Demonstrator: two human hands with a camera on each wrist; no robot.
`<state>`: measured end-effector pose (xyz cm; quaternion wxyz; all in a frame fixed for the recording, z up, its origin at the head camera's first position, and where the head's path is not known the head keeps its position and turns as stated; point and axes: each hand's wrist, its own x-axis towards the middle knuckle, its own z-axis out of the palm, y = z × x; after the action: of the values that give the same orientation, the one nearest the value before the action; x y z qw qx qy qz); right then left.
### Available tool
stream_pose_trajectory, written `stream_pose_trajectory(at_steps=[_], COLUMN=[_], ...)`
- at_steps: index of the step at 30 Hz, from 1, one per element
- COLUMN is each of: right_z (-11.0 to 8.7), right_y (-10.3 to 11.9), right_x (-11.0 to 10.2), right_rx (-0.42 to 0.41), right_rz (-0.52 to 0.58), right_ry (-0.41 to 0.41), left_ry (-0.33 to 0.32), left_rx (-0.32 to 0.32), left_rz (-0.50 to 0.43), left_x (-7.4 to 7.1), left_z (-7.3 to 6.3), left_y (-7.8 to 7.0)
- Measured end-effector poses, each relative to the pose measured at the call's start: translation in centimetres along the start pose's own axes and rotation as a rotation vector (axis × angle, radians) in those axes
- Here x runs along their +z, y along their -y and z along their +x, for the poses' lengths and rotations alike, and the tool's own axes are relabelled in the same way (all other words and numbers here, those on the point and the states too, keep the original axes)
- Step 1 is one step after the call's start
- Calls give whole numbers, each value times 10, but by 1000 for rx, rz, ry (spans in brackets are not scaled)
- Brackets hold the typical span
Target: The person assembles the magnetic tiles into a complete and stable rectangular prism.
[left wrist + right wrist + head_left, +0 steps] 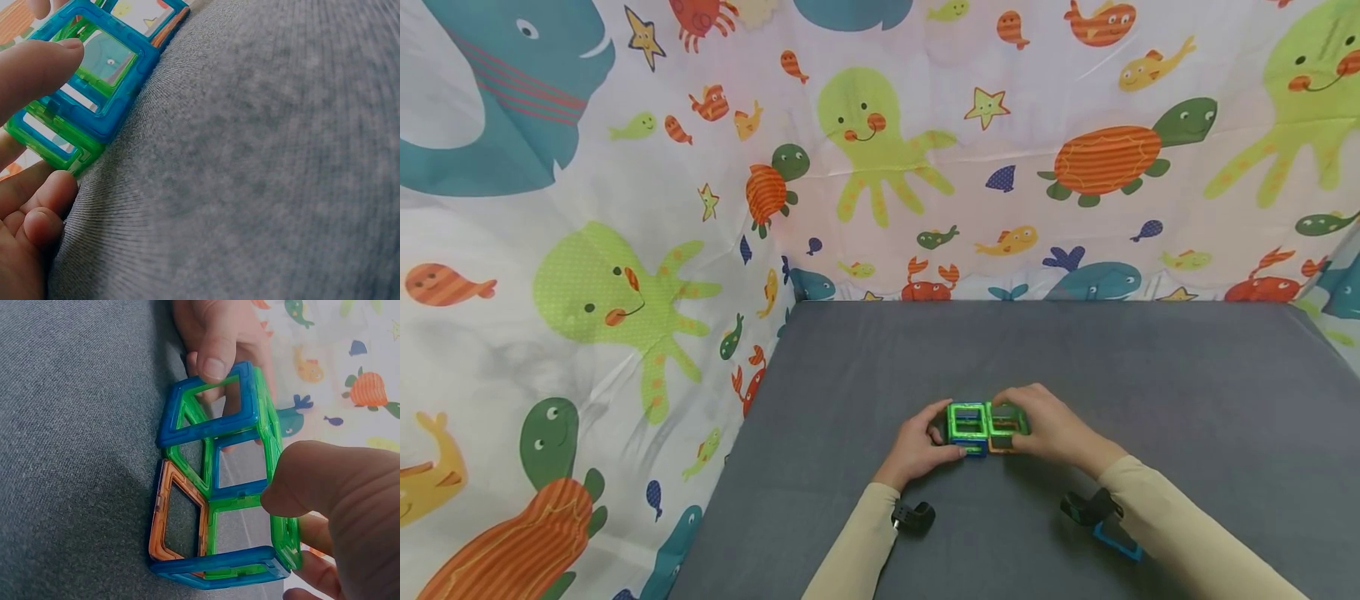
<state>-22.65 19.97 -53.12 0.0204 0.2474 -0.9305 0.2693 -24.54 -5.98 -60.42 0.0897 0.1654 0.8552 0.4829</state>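
Both hands are at a two-cube structure of magnetic tiles (pixel 988 421), see-through square frames in green, blue and orange, on the grey table. My left hand (pixel 917 450) grips its left cube, the thumb on a blue tile (pixel 147 62) and the fingers along the green end tile (pixel 37 147). From the other side, my right hand (pixel 1054 427) holds the right cube. Its thumb (pixel 284 484) lies at the green upper tiles, with other fingers partly hidden behind them. An orange tile (pixel 160 509) forms one side, beside a blue end tile (pixel 219 569).
A loose blue tile frame (pixel 1117 546) lies on the grey table (pixel 865 358) near the right sleeve, partly covered by it. Curtains (pixel 970 192) printed with sea animals rise along the table's back and left edges. Each wrist wears a black camera.
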Motion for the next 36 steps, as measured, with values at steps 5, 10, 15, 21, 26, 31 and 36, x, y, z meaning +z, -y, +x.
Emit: stream_pose_trajectory(at_steps=[5,10,15,21,26,31,36], right_z=[0,0,-1,-1,-2,-2,-3], right_y=[1,1,0,-1,-1,-1,-1], right_x=[-2,-3,-2,-2,-2,-2,0], right_rx=[-2,-5,3,-4,-7,-14,-9], right_rz=[-3,-12,-17,-16,-17,-21,-19], right_ry=[1,1,0,-7,-5,-7,-9], left_ry=[-1,-3,-1,-2,-3,-1,-5], left_rx=[-2,0,1,-5,-5,4,5], left_rz=[-4,-19,-27,-26,-26,-14,-14], left_x=[-1,-1,-2,-2,-2,-2,-1], left_z=[1,1,0,-1,-1,0,0], left_y=[-1,-1,-2,-3,-4,-3,-1])
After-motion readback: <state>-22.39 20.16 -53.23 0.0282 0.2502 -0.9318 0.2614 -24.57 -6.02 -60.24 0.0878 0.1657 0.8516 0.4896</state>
